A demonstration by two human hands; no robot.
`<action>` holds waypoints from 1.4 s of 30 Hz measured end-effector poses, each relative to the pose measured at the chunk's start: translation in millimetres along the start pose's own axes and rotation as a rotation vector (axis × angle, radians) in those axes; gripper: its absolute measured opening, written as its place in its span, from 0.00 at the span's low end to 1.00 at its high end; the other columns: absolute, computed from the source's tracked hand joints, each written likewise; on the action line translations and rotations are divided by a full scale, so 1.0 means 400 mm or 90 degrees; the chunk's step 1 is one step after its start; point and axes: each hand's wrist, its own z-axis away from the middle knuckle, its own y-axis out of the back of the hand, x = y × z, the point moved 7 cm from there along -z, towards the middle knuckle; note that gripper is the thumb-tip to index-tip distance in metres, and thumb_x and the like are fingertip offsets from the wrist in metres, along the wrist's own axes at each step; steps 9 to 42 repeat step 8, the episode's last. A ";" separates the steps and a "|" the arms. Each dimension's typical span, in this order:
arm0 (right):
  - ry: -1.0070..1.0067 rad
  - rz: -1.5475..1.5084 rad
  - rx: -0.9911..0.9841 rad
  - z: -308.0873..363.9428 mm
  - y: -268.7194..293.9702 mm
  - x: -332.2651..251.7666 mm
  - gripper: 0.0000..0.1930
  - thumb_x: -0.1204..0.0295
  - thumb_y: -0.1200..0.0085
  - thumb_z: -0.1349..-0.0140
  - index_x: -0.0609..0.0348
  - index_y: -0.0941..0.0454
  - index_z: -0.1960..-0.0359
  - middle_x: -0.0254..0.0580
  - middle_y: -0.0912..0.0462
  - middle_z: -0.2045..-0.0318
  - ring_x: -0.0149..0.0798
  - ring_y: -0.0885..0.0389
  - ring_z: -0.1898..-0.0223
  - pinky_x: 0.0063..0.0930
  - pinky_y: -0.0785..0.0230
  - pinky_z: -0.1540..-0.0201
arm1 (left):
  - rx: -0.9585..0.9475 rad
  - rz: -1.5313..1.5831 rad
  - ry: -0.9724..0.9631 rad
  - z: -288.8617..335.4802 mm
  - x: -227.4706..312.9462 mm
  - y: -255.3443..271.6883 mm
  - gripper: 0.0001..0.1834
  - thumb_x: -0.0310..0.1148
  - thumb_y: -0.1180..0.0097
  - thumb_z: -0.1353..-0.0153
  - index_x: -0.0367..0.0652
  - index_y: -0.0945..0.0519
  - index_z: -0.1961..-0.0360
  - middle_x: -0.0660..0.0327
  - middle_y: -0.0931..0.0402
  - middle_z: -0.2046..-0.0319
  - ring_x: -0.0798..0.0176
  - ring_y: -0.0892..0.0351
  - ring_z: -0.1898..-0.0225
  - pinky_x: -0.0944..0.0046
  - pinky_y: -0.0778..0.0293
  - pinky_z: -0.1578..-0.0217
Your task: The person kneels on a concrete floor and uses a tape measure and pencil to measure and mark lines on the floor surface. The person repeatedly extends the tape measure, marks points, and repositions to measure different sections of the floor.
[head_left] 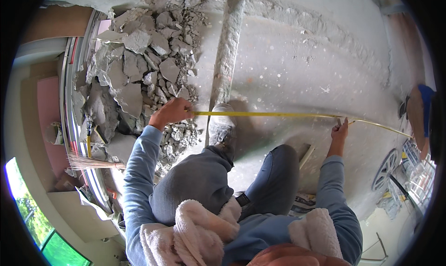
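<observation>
Dusty concrete floor (297,57), rubble (139,66) leftward; left hand (173,112) and right hand (339,129) grips clamped on tape measure (269,113).

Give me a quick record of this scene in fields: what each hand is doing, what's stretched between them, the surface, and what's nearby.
left hand: left hand holds one end of the tape measure beside the rubble pile
right hand: right hand presses on the tape farther along
tape: yellow, stretched straight between both hands, running on past the right one
surface: dusty grey concrete floor
posture: crouched, one shoe under the tape
nearby: broom at the left
</observation>
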 end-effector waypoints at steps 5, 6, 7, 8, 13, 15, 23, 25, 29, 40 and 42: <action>0.006 -0.091 -0.225 -0.059 -0.057 0.004 0.31 0.53 0.47 0.33 0.47 0.42 0.33 0.46 0.20 0.47 0.23 0.45 0.87 0.18 0.51 0.85 | -0.019 0.040 -0.052 -0.020 0.069 -0.031 0.15 0.41 0.35 0.46 0.42 0.15 0.64 0.54 0.18 0.73 0.55 0.19 0.70 0.56 0.27 0.66; 0.000 -0.105 -0.234 -0.079 -0.061 0.008 0.33 0.54 0.48 0.32 0.43 0.47 0.30 0.47 0.22 0.42 0.23 0.45 0.86 0.18 0.50 0.85 | -0.037 0.035 -0.045 -0.026 0.081 -0.043 0.15 0.42 0.35 0.46 0.41 0.15 0.64 0.53 0.18 0.72 0.55 0.19 0.70 0.55 0.27 0.66; -0.003 -0.105 -0.251 -0.098 -0.065 0.011 0.34 0.53 0.48 0.32 0.44 0.47 0.29 0.47 0.22 0.42 0.23 0.45 0.87 0.18 0.49 0.86 | -0.054 0.025 -0.034 -0.030 0.088 -0.051 0.16 0.42 0.35 0.46 0.41 0.15 0.64 0.53 0.18 0.72 0.55 0.19 0.69 0.55 0.27 0.65; 0.004 -0.108 -0.224 -0.121 -0.060 0.013 0.35 0.52 0.47 0.33 0.44 0.47 0.29 0.47 0.21 0.43 0.24 0.46 0.88 0.19 0.48 0.86 | -0.071 0.030 -0.024 -0.031 0.093 -0.056 0.17 0.42 0.35 0.46 0.39 0.15 0.64 0.51 0.17 0.71 0.54 0.19 0.69 0.55 0.26 0.64; 0.004 -0.108 -0.224 -0.121 -0.060 0.013 0.35 0.52 0.47 0.33 0.44 0.47 0.29 0.47 0.21 0.43 0.24 0.46 0.88 0.19 0.48 0.86 | -0.071 0.030 -0.024 -0.031 0.093 -0.056 0.17 0.42 0.35 0.46 0.39 0.15 0.64 0.51 0.17 0.71 0.54 0.19 0.69 0.55 0.26 0.64; 0.004 -0.108 -0.224 -0.121 -0.060 0.013 0.35 0.52 0.47 0.33 0.44 0.47 0.29 0.47 0.21 0.43 0.24 0.46 0.88 0.19 0.48 0.86 | -0.071 0.030 -0.024 -0.031 0.093 -0.056 0.17 0.42 0.35 0.46 0.39 0.15 0.64 0.51 0.17 0.71 0.54 0.19 0.69 0.55 0.26 0.64; 0.004 -0.108 -0.224 -0.121 -0.060 0.013 0.35 0.52 0.47 0.33 0.44 0.47 0.29 0.47 0.21 0.43 0.24 0.46 0.88 0.19 0.48 0.86 | -0.071 0.030 -0.024 -0.031 0.093 -0.056 0.17 0.42 0.35 0.46 0.39 0.15 0.64 0.51 0.17 0.71 0.54 0.19 0.69 0.55 0.26 0.64; 0.004 -0.108 -0.224 -0.121 -0.060 0.013 0.35 0.52 0.47 0.33 0.44 0.47 0.29 0.47 0.21 0.43 0.24 0.46 0.88 0.19 0.48 0.86 | -0.071 0.030 -0.024 -0.031 0.093 -0.056 0.17 0.42 0.35 0.46 0.39 0.15 0.64 0.51 0.17 0.71 0.54 0.19 0.69 0.55 0.26 0.64; 0.004 -0.108 -0.224 -0.121 -0.060 0.013 0.35 0.52 0.47 0.33 0.44 0.47 0.29 0.47 0.21 0.43 0.24 0.46 0.88 0.19 0.48 0.86 | -0.071 0.030 -0.024 -0.031 0.093 -0.056 0.17 0.42 0.35 0.46 0.39 0.15 0.64 0.51 0.17 0.71 0.54 0.19 0.69 0.55 0.26 0.64; 0.004 -0.108 -0.224 -0.121 -0.060 0.013 0.35 0.52 0.47 0.33 0.44 0.47 0.29 0.47 0.21 0.43 0.24 0.46 0.88 0.19 0.48 0.86 | -0.071 0.030 -0.024 -0.031 0.093 -0.056 0.17 0.42 0.35 0.46 0.39 0.15 0.64 0.51 0.17 0.71 0.54 0.19 0.69 0.55 0.26 0.64; 0.004 -0.108 -0.224 -0.121 -0.060 0.013 0.35 0.52 0.47 0.33 0.44 0.47 0.29 0.47 0.21 0.43 0.24 0.46 0.88 0.19 0.48 0.86 | -0.071 0.030 -0.024 -0.031 0.093 -0.056 0.17 0.42 0.35 0.46 0.39 0.15 0.64 0.51 0.17 0.71 0.54 0.19 0.69 0.55 0.26 0.64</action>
